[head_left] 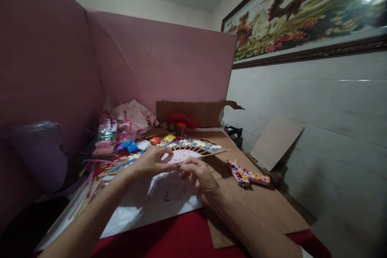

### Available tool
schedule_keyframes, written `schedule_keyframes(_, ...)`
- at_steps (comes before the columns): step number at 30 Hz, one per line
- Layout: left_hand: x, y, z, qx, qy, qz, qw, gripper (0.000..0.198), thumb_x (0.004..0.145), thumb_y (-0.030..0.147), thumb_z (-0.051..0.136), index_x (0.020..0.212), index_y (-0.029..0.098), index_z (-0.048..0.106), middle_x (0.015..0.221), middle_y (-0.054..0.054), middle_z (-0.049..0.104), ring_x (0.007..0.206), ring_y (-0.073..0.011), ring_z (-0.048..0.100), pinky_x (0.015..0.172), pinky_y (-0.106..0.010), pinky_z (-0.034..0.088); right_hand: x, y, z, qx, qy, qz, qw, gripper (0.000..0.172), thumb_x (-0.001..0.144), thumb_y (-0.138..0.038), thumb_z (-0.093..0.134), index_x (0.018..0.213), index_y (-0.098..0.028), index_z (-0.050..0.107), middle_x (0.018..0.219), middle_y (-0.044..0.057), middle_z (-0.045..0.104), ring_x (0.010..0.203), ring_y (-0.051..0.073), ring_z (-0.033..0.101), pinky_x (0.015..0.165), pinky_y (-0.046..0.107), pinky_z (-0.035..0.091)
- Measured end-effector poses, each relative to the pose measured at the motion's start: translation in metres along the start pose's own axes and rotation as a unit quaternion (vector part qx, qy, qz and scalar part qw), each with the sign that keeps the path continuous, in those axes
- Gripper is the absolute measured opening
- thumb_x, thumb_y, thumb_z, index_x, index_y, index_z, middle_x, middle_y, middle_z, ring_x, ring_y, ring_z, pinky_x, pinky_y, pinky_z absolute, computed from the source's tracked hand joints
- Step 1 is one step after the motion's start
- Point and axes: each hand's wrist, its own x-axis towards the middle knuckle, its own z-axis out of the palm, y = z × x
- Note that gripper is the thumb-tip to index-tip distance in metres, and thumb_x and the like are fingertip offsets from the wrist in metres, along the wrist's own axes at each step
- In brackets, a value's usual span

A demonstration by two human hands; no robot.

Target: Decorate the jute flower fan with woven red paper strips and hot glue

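A fan-shaped craft (181, 156) with thin wooden ribs is held up over the white sheet. Its middle is pale pink with small red bits, and white and blue clay-like flowers (199, 144) line the outer arc. My left hand (152, 162) grips the fan's near left side, thumb along the lower edge. At the pink part's lower edge, my right hand (199, 175) has thumb and forefinger pinched on a tiny orange piece (180, 164); its exact shape is too small to make out. The right hand's other fingers curl under.
Colourful clay packets (130, 146) and a crumpled pink bag (134, 117) lie at the back left. Wooden sticks (87, 197) rest along the left. A patterned, dotted object (248, 175) lies on brown cardboard (263, 205) at right. A white sheet (127, 219) covers red cloth (169, 236).
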Motion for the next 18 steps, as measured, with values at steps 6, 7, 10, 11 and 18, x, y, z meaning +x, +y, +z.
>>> schedule_keyframes(6,-0.015,-0.004,0.014,0.057,0.023,0.023,0.998,0.039,0.078,0.053,0.053,0.097,0.021,0.063,0.092,-0.006,0.057,0.08,-0.0189,0.054,0.069,-0.03,0.042,-0.002,0.005,0.003,0.04,0.002,0.05,0.998,0.015,0.06,-0.025,0.068,0.063,-0.016,0.056,0.065,-0.001,0.057,0.056,0.01,0.054,0.044,0.019,0.037)
schedule_keyframes(7,-0.018,-0.003,0.015,0.061,0.025,0.031,0.997,0.035,0.08,0.051,0.053,0.097,0.021,0.062,0.093,-0.006,0.057,0.081,-0.0187,0.054,0.07,-0.03,0.042,-0.003,0.006,0.003,0.041,0.002,0.055,0.998,0.015,0.06,-0.025,0.068,0.064,-0.016,0.056,0.065,-0.001,0.057,0.056,0.01,0.054,0.044,0.019,0.038)
schedule_keyframes(10,-0.024,0.002,0.018,0.092,0.031,0.046,0.994,0.027,0.082,0.045,0.054,0.095,0.022,0.061,0.094,-0.006,0.058,0.082,-0.0191,0.053,0.071,-0.031,0.042,-0.003,0.006,0.002,0.047,-0.002,0.069,0.997,0.014,0.063,-0.024,0.067,0.063,-0.016,0.056,0.064,-0.001,0.057,0.056,0.011,0.054,0.048,0.021,0.04)
schedule_keyframes(11,-0.025,0.005,0.019,0.109,0.037,0.047,0.992,0.026,0.082,0.044,0.055,0.094,0.023,0.061,0.094,-0.006,0.058,0.083,-0.0198,0.053,0.073,-0.032,0.041,-0.003,0.005,0.002,0.049,-0.002,0.069,0.996,0.014,0.063,-0.024,0.067,0.062,-0.016,0.056,0.065,-0.001,0.057,0.056,0.011,0.053,0.049,0.021,0.04)
schedule_keyframes(18,-0.029,0.02,0.029,0.207,0.098,0.053,0.972,0.014,0.084,0.031,0.055,0.094,0.023,0.061,0.097,-0.007,0.062,0.097,-0.0248,0.052,0.082,-0.039,0.04,-0.005,0.0,0.004,0.068,0.029,0.045,0.996,0.013,0.06,-0.021,0.07,0.06,-0.016,0.059,0.063,-0.003,0.055,0.058,0.01,0.051,0.052,0.021,0.042)
